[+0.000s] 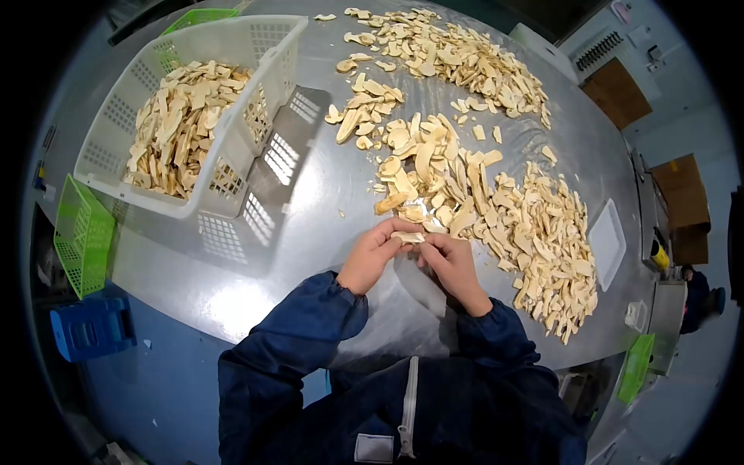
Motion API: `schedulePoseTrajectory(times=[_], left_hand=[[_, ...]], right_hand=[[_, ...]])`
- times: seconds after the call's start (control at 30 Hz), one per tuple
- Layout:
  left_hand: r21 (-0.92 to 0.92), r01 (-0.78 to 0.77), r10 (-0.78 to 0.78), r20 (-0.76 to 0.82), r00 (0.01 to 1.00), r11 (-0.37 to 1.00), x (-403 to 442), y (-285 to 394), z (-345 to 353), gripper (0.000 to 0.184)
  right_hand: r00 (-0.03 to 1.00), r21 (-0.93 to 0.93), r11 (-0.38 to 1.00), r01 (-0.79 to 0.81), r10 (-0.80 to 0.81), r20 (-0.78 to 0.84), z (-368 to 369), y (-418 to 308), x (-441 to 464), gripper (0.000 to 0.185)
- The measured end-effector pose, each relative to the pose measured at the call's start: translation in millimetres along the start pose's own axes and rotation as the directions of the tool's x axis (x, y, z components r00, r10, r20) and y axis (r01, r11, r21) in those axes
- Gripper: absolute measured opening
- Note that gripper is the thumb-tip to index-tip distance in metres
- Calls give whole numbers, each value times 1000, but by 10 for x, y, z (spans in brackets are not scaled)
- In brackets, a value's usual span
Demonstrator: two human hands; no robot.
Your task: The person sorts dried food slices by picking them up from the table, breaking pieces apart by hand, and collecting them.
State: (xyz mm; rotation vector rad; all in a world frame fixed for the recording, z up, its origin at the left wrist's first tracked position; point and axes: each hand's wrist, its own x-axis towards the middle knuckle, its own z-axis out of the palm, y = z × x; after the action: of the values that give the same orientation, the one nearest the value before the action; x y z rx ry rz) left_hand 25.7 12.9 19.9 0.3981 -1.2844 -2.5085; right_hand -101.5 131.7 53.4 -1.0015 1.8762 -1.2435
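Observation:
Between the fingertips of both my hands is a pale mushroom slice [408,237], held just above the steel table's near side. My left hand [373,254] pinches one end of it, and my right hand [451,265] grips the other end. Right beyond my fingers lies a loose pile of larger mushroom slices [426,159]. To the right spreads a dense heap of smaller mushroom slices [554,252]. Farther back is another long heap of slices [457,58].
A white perforated basket [267,70] partly filled with slices stands on the table [310,213] at left. Green crates [81,236] and a blue stool [91,329] are at the left edge. A white tray [607,244] lies on the right. Another person [701,302] is far right.

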Motion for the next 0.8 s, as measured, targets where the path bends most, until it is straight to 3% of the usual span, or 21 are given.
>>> schedulePoseTrajectory(times=[0.07,0.17,0.27,0.33,0.37,0.47,0.57,0.67,0.7,0.8], left_hand=[[-11,9,-9,19,1000,1000,2,-33,-24,29],[-289,148,-129,84,988,946,0,8,-24,26],[-593,153,-166,33,986,790,24,69,-83,18],[-702,85,-133,-14,991,707,28,65,-142,15],[-749,48,-118,-40,992,660,32,56,-179,15],[-822,56,-2,67,998,567,67,-17,-308,14],[-815,42,5,55,998,577,76,-38,-318,15],[-784,37,-77,-14,997,620,20,96,-187,17],[-779,39,5,53,999,626,36,17,-251,20],[-782,19,24,44,999,623,86,-38,-344,30]], right_hand=[[1000,69,998,4,-5,18,0,69,-7,17],[991,12,998,58,-59,121,-75,-11,-11,18],[974,-39,998,45,-35,223,-169,-187,46,20],[987,-261,952,159,-144,75,-191,-297,223,18],[977,-372,906,202,-213,11,-198,-351,345,18],[877,-476,786,394,-477,-62,-60,-378,795,21],[842,-811,453,370,-532,87,90,-368,1128,26],[921,-885,319,340,-306,243,173,-424,1254,31],[931,-911,262,317,-268,247,190,-418,1299,31],[972,-883,416,215,-182,151,59,-502,1419,35]])
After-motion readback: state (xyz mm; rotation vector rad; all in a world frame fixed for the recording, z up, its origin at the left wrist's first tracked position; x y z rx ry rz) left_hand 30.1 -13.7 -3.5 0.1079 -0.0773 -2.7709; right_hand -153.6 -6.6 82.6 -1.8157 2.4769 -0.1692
